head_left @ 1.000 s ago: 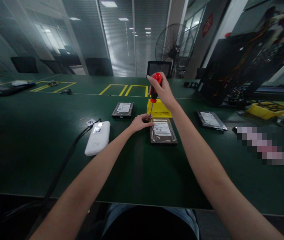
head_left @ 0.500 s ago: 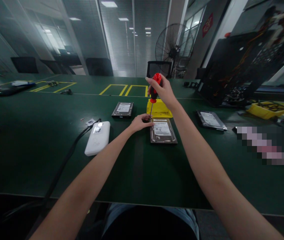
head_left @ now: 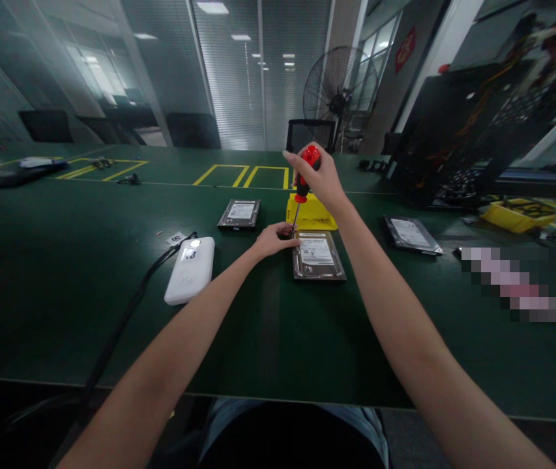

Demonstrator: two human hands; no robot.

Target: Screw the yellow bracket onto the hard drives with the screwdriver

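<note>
Screwdriver (head_left: 301,187), red and black, stands just above the centre of the frame, its long axis steep and leaning slightly: butt up and a little right, tip down and a little left. The tip meets the upper-left corner of a hard disk drive (head_left: 317,254), which lies label up at mid-frame, its long axis apparently running away from the wearer. The right hand (head_left: 324,174) is closed around the handle; the left hand (head_left: 275,241) has its thumb across the drive's corner and its fingers bent beside the tip, though whether they pinch anything I cannot tell. The step looks like work on a screw at that corner; the next move would call for steady downward pressure with the shaft kept in line. Behind the drive lies a yellow tray (head_left: 313,215); left of centre, a second hard drive (head_left: 239,213) and a white power bank (head_left: 190,273)
</note>
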